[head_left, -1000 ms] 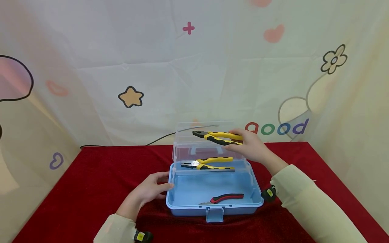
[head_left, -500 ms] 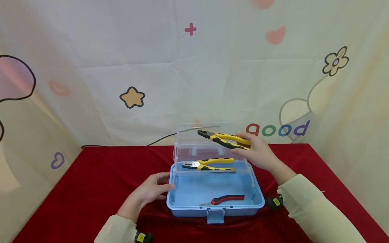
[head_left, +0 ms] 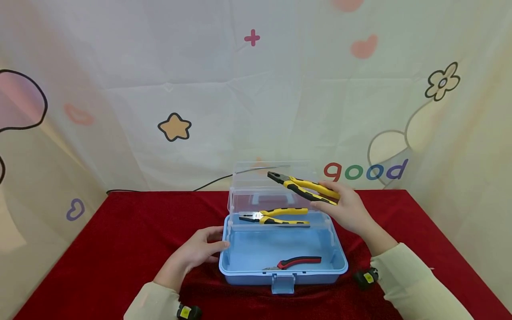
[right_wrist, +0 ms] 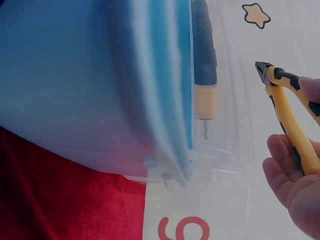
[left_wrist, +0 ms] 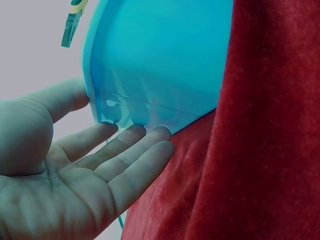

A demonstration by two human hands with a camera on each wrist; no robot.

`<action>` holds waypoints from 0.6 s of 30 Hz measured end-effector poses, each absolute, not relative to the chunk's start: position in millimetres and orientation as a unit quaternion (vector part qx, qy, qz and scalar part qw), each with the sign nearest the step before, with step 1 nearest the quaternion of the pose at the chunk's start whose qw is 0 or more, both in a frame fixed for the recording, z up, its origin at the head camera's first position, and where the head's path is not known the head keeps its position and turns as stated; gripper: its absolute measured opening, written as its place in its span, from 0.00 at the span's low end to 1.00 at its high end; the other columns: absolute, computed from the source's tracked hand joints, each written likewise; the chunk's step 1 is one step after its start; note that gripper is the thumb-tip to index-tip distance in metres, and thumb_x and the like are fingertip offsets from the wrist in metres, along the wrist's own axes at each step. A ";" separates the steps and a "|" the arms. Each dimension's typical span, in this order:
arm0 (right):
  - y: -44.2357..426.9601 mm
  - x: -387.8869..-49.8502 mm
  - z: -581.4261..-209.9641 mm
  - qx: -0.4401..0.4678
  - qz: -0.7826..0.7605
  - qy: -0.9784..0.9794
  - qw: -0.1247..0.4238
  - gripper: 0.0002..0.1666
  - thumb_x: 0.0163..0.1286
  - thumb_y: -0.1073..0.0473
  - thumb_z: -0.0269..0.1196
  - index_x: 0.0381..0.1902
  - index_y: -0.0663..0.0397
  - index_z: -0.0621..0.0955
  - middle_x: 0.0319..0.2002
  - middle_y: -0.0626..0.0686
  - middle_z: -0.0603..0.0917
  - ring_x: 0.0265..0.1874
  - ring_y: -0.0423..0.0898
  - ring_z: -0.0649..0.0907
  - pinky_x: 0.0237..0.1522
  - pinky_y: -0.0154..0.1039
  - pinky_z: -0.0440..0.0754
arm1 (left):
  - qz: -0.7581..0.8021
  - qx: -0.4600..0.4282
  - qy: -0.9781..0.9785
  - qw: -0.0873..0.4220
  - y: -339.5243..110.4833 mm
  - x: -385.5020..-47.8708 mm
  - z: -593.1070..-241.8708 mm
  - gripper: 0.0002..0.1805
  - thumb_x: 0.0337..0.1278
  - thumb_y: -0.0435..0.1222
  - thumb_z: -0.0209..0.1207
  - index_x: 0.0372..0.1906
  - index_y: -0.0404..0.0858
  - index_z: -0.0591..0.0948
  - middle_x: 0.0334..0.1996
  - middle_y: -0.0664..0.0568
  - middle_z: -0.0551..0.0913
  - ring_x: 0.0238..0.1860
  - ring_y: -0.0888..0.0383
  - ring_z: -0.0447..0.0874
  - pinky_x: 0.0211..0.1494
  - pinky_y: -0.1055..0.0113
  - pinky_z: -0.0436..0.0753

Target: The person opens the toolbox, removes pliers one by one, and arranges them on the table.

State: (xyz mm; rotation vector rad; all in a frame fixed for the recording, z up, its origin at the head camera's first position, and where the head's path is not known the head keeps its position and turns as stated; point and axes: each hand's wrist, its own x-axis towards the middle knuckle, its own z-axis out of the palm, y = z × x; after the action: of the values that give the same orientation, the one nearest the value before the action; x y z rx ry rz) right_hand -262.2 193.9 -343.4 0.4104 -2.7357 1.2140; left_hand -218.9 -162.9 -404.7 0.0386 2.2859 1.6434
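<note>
A pair of pliers (head_left: pixel 302 187) with yellow-and-black handles is held up by my right hand (head_left: pixel 346 206), above the right rear of a blue toolbox (head_left: pixel 280 278). In the right wrist view, the handles of these pliers (right_wrist: pixel 290 117) stand spread between thumb and fingers. My left hand (head_left: pixel 198 250) rests at the toolbox's left side, thumb on the rim; in the left wrist view its nearly straight fingers (left_wrist: pixel 142 162) touch the outer wall. A second yellow-and-black pair of pliers (head_left: pixel 276 217) lies in the clear upper tray. Red-and-black pliers (head_left: pixel 298 262) lie at the toolbox's front, partly hidden by its wall.
The clear lid (head_left: pixel 244 198) stands raised behind the toolbox, and its front latch (head_left: pixel 283 284) hangs down. A red cloth (head_left: pixel 132 240) covers the table. Behind, a thin black cable (head_left: pixel 214 181) runs along a printed white curtain (head_left: pixel 208 106).
My right hand has moved right and slightly down with the pliers, whose jaws now tilt more upward to the left. The left hand and toolbox keep nearly the same place.
</note>
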 end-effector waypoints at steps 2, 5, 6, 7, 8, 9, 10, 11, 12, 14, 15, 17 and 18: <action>195.4 -259.5 -345.0 0.131 0.401 -0.905 0.064 0.40 0.60 0.47 0.66 0.67 0.55 0.67 0.57 0.62 0.74 0.50 0.57 0.77 0.43 0.46 0.85 | 0.577 0.009 0.801 0.162 -162.7 -218.8 -404.5 0.29 0.59 0.35 0.60 0.65 0.34 0.68 0.58 0.39 0.74 0.46 0.52 0.81 0.45 0.53 0.85; 197.4 -255.7 -347.3 0.124 0.400 -0.905 0.067 0.41 0.60 0.46 0.66 0.67 0.54 0.67 0.56 0.62 0.75 0.49 0.57 0.78 0.42 0.46 0.85 | 0.576 0.007 0.801 0.162 -162.5 -218.4 -404.4 0.29 0.59 0.35 0.60 0.64 0.34 0.68 0.58 0.39 0.75 0.45 0.52 0.82 0.45 0.53 0.85; 198.1 -254.6 -348.0 0.122 0.400 -0.906 0.069 0.41 0.60 0.46 0.66 0.67 0.54 0.67 0.56 0.62 0.75 0.48 0.57 0.78 0.42 0.45 0.85 | 0.576 0.007 0.801 0.162 -162.5 -218.2 -404.2 0.29 0.59 0.34 0.60 0.64 0.34 0.68 0.58 0.39 0.75 0.45 0.52 0.82 0.45 0.53 0.85; 198.7 -253.5 -348.8 0.120 0.401 -0.906 0.070 0.41 0.60 0.45 0.66 0.67 0.53 0.67 0.56 0.62 0.75 0.48 0.57 0.78 0.42 0.45 0.85 | 0.575 0.007 0.802 0.162 -162.5 -218.1 -404.0 0.29 0.59 0.34 0.60 0.65 0.34 0.68 0.58 0.39 0.75 0.45 0.52 0.82 0.45 0.53 0.85; 199.3 -252.7 -349.7 0.119 0.402 -0.905 0.072 0.41 0.60 0.45 0.66 0.67 0.53 0.67 0.55 0.62 0.75 0.48 0.56 0.77 0.41 0.45 0.85 | 0.575 0.007 0.802 0.162 -162.6 -217.9 -403.6 0.29 0.59 0.34 0.60 0.65 0.34 0.68 0.58 0.39 0.74 0.45 0.52 0.82 0.45 0.53 0.85; 200.0 -252.0 -350.6 0.118 0.403 -0.905 0.073 0.41 0.60 0.45 0.66 0.67 0.53 0.67 0.55 0.61 0.75 0.48 0.56 0.77 0.41 0.45 0.85 | 0.575 0.007 0.802 0.162 -162.7 -217.8 -403.5 0.29 0.59 0.34 0.60 0.65 0.34 0.68 0.58 0.38 0.74 0.45 0.51 0.82 0.45 0.53 0.85; 200.7 -251.2 -351.4 0.118 0.405 -0.904 0.075 0.40 0.60 0.45 0.66 0.67 0.52 0.67 0.55 0.61 0.75 0.48 0.56 0.77 0.41 0.45 0.85 | 0.574 0.007 0.802 0.162 -162.6 -217.8 -403.2 0.29 0.59 0.34 0.60 0.65 0.34 0.68 0.58 0.38 0.74 0.45 0.51 0.82 0.45 0.52 0.85; 201.4 -250.5 -352.3 0.118 0.406 -0.903 0.077 0.40 0.60 0.45 0.66 0.67 0.52 0.68 0.55 0.61 0.75 0.48 0.56 0.77 0.41 0.45 0.85 | 0.574 0.007 0.803 0.163 -162.7 -217.7 -403.1 0.29 0.59 0.34 0.60 0.65 0.34 0.68 0.58 0.38 0.74 0.45 0.51 0.82 0.45 0.53 0.85; 202.2 -249.7 -353.2 0.117 0.407 -0.902 0.079 0.39 0.60 0.45 0.66 0.66 0.51 0.68 0.55 0.61 0.75 0.48 0.56 0.77 0.41 0.45 0.85 | 0.574 0.007 0.803 0.162 -162.7 -217.5 -402.9 0.29 0.59 0.34 0.60 0.65 0.33 0.68 0.58 0.38 0.74 0.45 0.52 0.82 0.45 0.52 0.85; 203.9 -248.4 -355.1 0.115 0.411 -0.901 0.083 0.39 0.61 0.45 0.66 0.66 0.52 0.68 0.54 0.60 0.76 0.48 0.55 0.77 0.41 0.44 0.85 | 0.573 0.009 0.803 0.163 -162.5 -217.3 -402.5 0.29 0.60 0.34 0.59 0.65 0.33 0.68 0.58 0.38 0.75 0.45 0.52 0.82 0.45 0.53 0.85; 204.8 -247.6 -355.9 0.113 0.414 -0.899 0.084 0.39 0.61 0.45 0.66 0.66 0.52 0.68 0.54 0.60 0.76 0.48 0.55 0.77 0.41 0.44 0.85 | 0.573 0.010 0.803 0.164 -162.5 -217.6 -402.8 0.29 0.60 0.34 0.59 0.65 0.33 0.67 0.58 0.38 0.74 0.45 0.52 0.82 0.45 0.53 0.85; 206.7 -246.0 -357.5 0.108 0.420 -0.897 0.086 0.38 0.61 0.45 0.66 0.66 0.52 0.68 0.54 0.60 0.75 0.48 0.55 0.77 0.41 0.42 0.85 | 0.574 0.011 0.802 0.165 -162.6 -218.1 -403.1 0.28 0.60 0.34 0.59 0.65 0.33 0.68 0.58 0.38 0.74 0.45 0.52 0.82 0.45 0.53 0.85; 207.6 -245.0 -358.3 0.105 0.422 -0.896 0.087 0.39 0.61 0.45 0.66 0.66 0.52 0.68 0.54 0.60 0.75 0.48 0.55 0.77 0.41 0.42 0.85 | 0.575 0.011 0.802 0.165 -162.6 -218.4 -403.3 0.28 0.60 0.34 0.59 0.65 0.33 0.68 0.58 0.38 0.74 0.45 0.52 0.82 0.45 0.53 0.85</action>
State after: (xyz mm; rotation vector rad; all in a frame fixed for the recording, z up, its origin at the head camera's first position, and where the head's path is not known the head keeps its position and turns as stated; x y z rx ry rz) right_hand -245.0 207.6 -358.3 0.3117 -2.6701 1.2588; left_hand -218.4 -162.6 -403.3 0.0321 2.2834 1.6366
